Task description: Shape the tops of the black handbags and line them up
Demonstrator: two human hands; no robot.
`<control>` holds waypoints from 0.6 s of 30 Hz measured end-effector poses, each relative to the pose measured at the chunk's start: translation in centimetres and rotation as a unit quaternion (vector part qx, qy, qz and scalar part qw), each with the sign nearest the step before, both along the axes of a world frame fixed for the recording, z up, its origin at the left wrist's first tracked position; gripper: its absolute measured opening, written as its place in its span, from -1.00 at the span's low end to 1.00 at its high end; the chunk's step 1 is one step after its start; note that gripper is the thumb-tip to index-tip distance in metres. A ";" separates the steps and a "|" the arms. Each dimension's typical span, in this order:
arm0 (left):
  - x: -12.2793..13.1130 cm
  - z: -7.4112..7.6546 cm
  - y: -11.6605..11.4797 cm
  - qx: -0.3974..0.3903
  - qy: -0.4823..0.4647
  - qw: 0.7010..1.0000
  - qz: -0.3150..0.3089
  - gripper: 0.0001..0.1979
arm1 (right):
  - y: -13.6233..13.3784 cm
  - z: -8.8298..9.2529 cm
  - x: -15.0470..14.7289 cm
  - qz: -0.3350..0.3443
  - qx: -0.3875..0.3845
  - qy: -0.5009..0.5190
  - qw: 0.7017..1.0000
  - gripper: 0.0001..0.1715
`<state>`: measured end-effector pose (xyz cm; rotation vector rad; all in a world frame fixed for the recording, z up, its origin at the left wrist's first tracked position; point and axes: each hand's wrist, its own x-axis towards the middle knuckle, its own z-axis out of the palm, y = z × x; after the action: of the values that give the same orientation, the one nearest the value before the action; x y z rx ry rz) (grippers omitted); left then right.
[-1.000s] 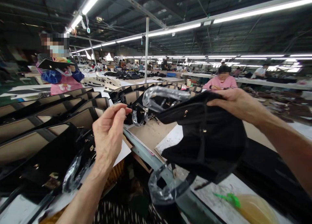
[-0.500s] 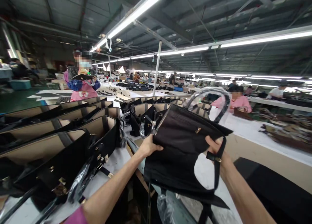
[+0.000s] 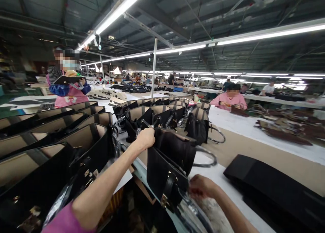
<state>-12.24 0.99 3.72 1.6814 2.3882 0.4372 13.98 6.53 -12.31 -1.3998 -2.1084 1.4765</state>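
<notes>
A black handbag (image 3: 161, 165) stands at the table edge in front of me, tilted, its tan-lined mouth partly showing. My left hand (image 3: 146, 138) is closed on its upper left corner. My right hand (image 3: 203, 187) is beside the bag's lower right side, its fingers curled and smeared by motion; whether they touch the bag is unclear. On the bag's near side are a strap with gold-coloured hardware and a plastic-wrapped handle (image 3: 195, 209). Another wrapped handle (image 3: 207, 157) sticks out to the right on the far side.
Rows of similar black bags (image 3: 86, 148) fill the left, and more bags (image 3: 162, 113) stand behind mine. A stack of black panels (image 3: 274, 179) lies at right on the table (image 3: 243, 141). One co-worker (image 3: 68, 80) stands at left; another (image 3: 230, 99) sits across the table.
The bag has swung from its broad face being toward me to a narrower, upright view, lower down. My right hand has come off its upper right side and moved down. The view has shifted right.
</notes>
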 end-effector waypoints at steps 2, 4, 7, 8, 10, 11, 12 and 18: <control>0.8 -0.3 -0.4 0.013 0.038 0.999 -0.009 -0.71 | 0.2 1.1 2.2 0.004 -0.017 -0.079 0.997 -0.66; 1.5 -0.3 -0.7 0.019 0.069 0.997 -0.018 -0.70 | 0.0 3.5 4.0 -0.008 0.016 -0.144 0.989 -0.63; 2.2 -0.4 -1.0 0.035 0.106 0.993 -0.037 -0.61 | -1.2 8.3 5.1 -0.047 0.192 -0.261 0.945 -0.71; 2.3 -0.6 -1.1 0.045 0.114 0.991 -0.053 -0.55 | -1.7 9.8 4.9 -0.071 0.259 -0.276 0.923 -0.76; 2.2 -1.3 -1.2 0.071 0.115 0.985 -0.107 -0.44 | -2.9 12.0 4.0 -0.107 0.341 -0.248 0.901 -0.74; 2.0 -1.7 -1.2 0.086 0.106 0.981 -0.138 -0.39 | -3.4 12.7 3.4 -0.099 0.372 -0.205 0.900 -0.65; 1.7 -2.1 -1.2 0.101 0.094 0.976 -0.166 -0.36 | -3.8 13.0 2.7 -0.079 0.384 -0.156 0.906 -0.53; 0.0 -2.4 0.0 0.095 0.045 0.976 -0.190 -0.48 | -5.5 12.3 0.5 0.039 0.235 0.102 0.966 -0.41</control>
<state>-12.22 1.04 1.28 2.2258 2.0614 0.5444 14.51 1.06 -0.02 -0.9579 -2.2039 0.9951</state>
